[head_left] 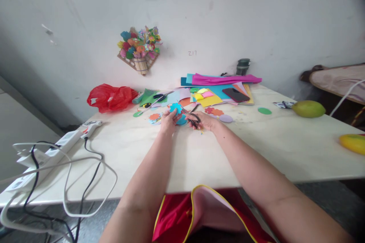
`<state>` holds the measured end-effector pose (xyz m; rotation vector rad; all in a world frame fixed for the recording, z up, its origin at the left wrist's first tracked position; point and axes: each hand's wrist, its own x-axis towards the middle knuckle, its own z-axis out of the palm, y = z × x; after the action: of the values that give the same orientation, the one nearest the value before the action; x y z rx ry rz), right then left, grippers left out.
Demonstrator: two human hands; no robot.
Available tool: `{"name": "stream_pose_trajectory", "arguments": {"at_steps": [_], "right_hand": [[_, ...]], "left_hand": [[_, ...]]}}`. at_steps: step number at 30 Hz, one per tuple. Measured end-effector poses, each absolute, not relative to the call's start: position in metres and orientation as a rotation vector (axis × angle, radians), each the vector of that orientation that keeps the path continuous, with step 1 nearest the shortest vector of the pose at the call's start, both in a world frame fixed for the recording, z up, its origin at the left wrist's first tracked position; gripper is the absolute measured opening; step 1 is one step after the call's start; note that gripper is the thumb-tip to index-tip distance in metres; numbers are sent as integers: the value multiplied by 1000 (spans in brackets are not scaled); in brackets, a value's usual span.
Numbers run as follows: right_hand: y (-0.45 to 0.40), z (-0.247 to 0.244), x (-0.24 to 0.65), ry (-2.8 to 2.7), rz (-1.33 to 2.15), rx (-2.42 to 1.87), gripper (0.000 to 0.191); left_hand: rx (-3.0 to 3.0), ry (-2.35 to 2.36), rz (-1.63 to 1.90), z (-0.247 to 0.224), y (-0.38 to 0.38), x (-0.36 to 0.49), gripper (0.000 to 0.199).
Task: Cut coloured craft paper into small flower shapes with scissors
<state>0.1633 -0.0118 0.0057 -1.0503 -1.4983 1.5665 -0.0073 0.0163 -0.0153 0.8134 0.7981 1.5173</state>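
Near the middle of the table, my left hand is closed on a blue paper flower with a scalloped edge. My right hand grips black-handled scissors, whose blades point up and left beside the flower's right edge. Another blue paper piece lies low between the two hands. Orange paper flowers and a lilac paper disc rest to the right of my right hand. Left of my left hand are an orange flower and small paper scraps.
Coloured sheets, a phone and a second pair of scissors lie behind the hands. A red plastic bag sits back left. At left, cables surround a power strip. A green mango lies right.
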Motion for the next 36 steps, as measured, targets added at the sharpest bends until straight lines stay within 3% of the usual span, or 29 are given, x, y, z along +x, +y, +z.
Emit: {"name": "stream_pose_trajectory", "arguments": {"at_steps": [36], "right_hand": [[-12, 6, 165, -1567, 1568, -993, 36]], "left_hand": [[800, 707, 1481, -11, 8, -3, 24]]}}
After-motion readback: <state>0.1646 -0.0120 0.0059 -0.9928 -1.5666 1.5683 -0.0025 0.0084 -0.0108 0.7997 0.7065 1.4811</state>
